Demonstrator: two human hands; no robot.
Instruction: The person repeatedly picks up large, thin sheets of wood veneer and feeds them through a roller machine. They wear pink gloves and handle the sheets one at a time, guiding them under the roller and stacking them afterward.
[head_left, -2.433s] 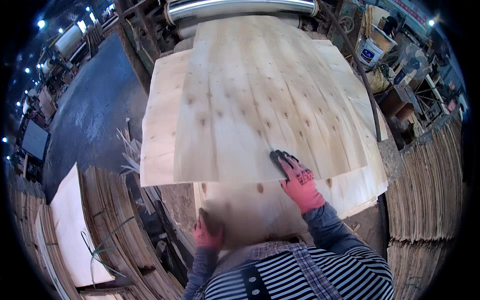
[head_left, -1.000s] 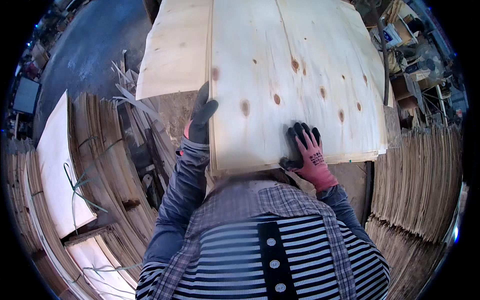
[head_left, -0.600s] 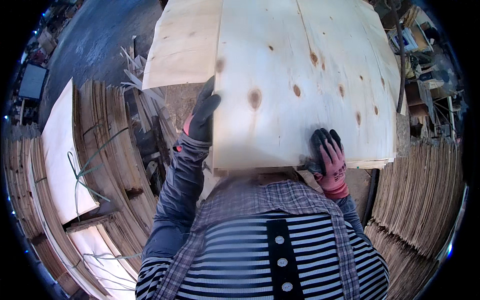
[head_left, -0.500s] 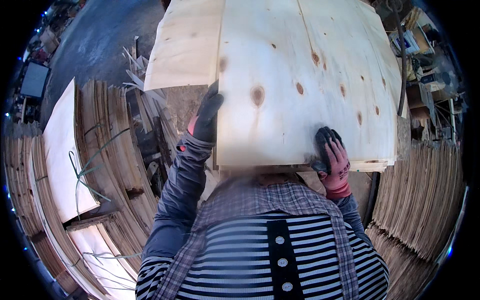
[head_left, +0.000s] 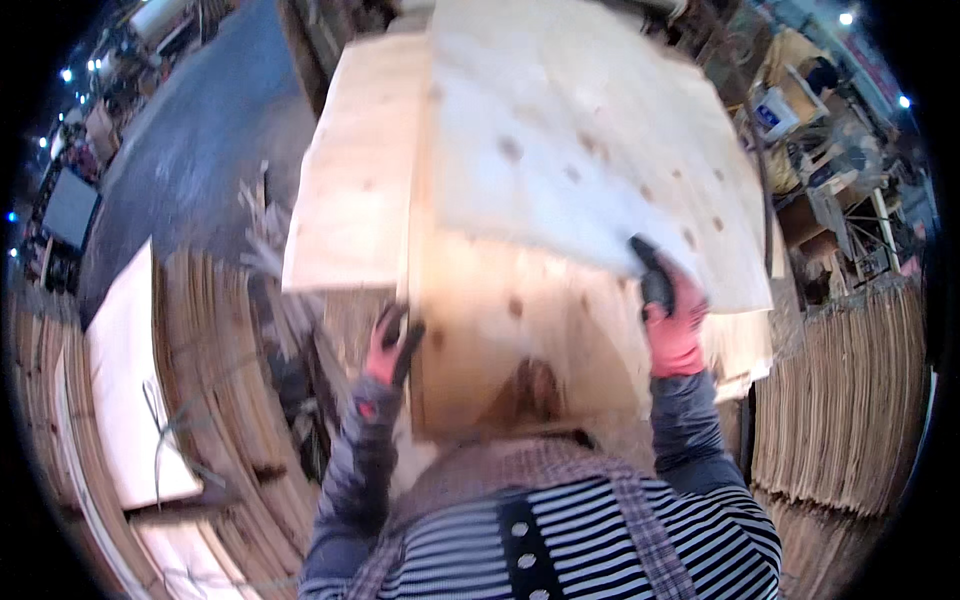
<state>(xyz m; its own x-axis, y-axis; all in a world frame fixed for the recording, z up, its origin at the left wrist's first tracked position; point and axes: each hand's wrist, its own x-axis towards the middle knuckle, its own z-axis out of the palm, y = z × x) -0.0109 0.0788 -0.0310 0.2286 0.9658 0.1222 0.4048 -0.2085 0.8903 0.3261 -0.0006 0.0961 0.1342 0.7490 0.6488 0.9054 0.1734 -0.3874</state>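
A pale, knotty wood veneer sheet (head_left: pixel 590 170) lies askew over a stack, its near edge slanting and seemingly raised. At that near edge, toward the right, my right hand (head_left: pixel 675 310) in a pink and black glove grips the sheet. The veneer sheet below (head_left: pixel 480 335) shows in front of it, tanner and with a few knots. My left hand (head_left: pixel 393 345), gloved alike, is beside the stack's left edge with its fingers apart and nothing in them. Another light sheet (head_left: pixel 350 180) juts out at the stack's left. Motion blurs the upper sheet.
Tied veneer bundles (head_left: pixel 205 370) stand on the left, bound with green cord. A tall veneer stack (head_left: pixel 835 400) rises on the right. Wood scraps (head_left: pixel 265 235) litter the floor beyond the left bundles. Shelving with clutter (head_left: pixel 850 200) is at the far right.
The top sheet has shifted away from me and turned, uncovering the sheet below. My left hand has left its edge and come nearer to me. My right hand has closed on the near edge.
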